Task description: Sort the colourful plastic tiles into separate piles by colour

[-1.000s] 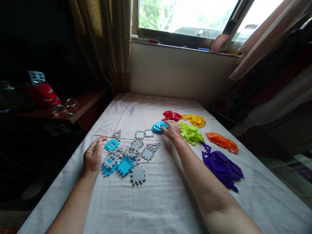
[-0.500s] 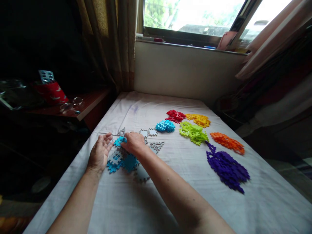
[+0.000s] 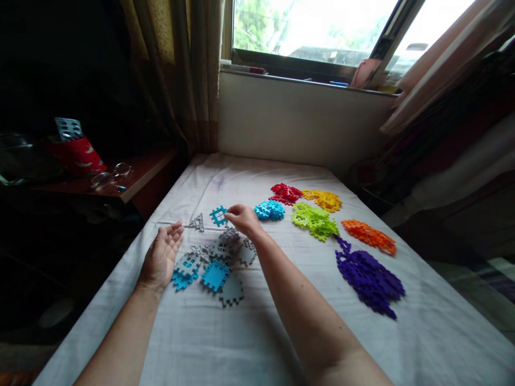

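My right hand [image 3: 243, 220] pinches a blue square building tile [image 3: 218, 216] with an open window-like middle and toothed edges. Palm turned up and fingers stretched out, my left hand [image 3: 161, 254] holds nothing that I can see. A grey triangular tile [image 3: 197, 222] is just beyond its fingertips. In front of me are mixed tiles: a solid blue tile [image 3: 216, 275], a grey window tile [image 3: 189, 263] resting over blue ones, and a heap of grey tiles [image 3: 223, 248]. Part of the grey heap lies near my right wrist.
Sorted piles lie toward the right: blue [image 3: 269, 210], red [image 3: 286, 193], yellow [image 3: 326, 200], lime green [image 3: 316, 220], orange [image 3: 369, 236] and purple [image 3: 370, 279]. At left, a side table [image 3: 139, 179] bears eyeglasses [image 3: 122, 169] and a red container [image 3: 76, 154].
My right hand has moved right and slightly away from me, lifting the blue tile off the mixed heap. My left hand has stayed nearly in place.
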`<state>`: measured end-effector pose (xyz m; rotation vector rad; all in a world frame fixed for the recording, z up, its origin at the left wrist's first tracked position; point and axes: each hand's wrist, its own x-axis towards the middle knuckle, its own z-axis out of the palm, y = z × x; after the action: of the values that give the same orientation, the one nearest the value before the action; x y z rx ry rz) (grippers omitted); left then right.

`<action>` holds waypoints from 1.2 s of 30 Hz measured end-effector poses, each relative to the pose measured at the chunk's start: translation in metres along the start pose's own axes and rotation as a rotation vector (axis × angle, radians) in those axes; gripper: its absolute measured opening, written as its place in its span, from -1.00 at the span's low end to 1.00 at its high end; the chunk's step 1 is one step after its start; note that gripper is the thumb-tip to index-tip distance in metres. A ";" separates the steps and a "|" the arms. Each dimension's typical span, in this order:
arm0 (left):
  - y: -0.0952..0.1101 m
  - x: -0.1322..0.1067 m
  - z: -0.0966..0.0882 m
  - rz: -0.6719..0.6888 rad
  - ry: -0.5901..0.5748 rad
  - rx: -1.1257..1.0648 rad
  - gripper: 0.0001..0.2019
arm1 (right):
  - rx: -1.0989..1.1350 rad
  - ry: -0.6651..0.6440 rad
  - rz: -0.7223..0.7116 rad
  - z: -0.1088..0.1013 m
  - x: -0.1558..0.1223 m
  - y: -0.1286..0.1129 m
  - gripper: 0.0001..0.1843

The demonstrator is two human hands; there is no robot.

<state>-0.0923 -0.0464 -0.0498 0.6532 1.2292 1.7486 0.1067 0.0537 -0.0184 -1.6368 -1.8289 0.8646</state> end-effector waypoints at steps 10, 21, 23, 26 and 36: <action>-0.004 0.003 -0.004 0.017 -0.023 0.083 -0.51 | -0.156 0.366 0.235 -0.108 0.031 0.082 -0.72; -0.005 0.005 -0.006 0.035 -0.015 0.093 -0.51 | -0.251 0.349 -0.089 -0.067 -0.037 0.069 -0.76; -0.005 0.004 -0.004 0.034 -0.012 0.092 -0.50 | -0.218 0.215 -0.216 -0.047 -0.062 0.060 -0.79; -0.004 0.002 -0.002 0.032 -0.008 0.089 -0.48 | -0.252 0.003 -0.402 -0.024 -0.097 0.044 -0.82; 0.001 -0.006 -0.002 0.104 -0.089 0.223 -0.33 | -0.583 -0.166 -0.509 0.000 -0.128 0.005 -0.64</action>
<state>-0.0917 -0.0523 -0.0490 0.9303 1.3604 1.6597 0.1254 -0.0732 -0.0188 -1.3050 -2.6271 0.2545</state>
